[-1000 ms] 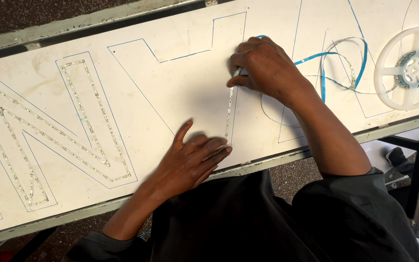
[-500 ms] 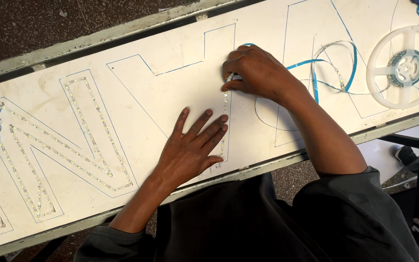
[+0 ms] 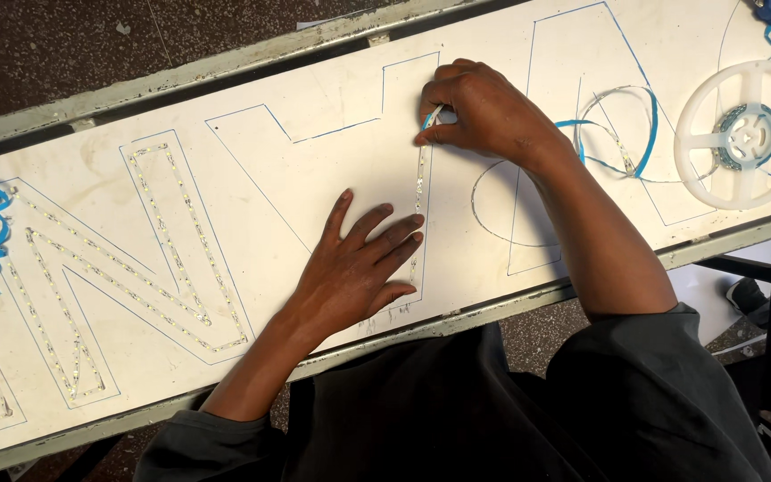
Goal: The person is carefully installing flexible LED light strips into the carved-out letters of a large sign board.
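The right hand (image 3: 484, 112) pinches the LED strip (image 3: 419, 183) at its far end, while the left hand (image 3: 359, 263) lies flat, fingers spread, pressing the strip's near part onto the white sign panel (image 3: 332, 98). The loose strip runs right to a white reel (image 3: 747, 134). Uneven pulling could likely drag the strip off the blue outline (image 3: 403, 67), or kink it.

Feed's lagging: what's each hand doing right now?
Left hand: open, flat on the sign panel.
Right hand: fingers pinching the LED strip.
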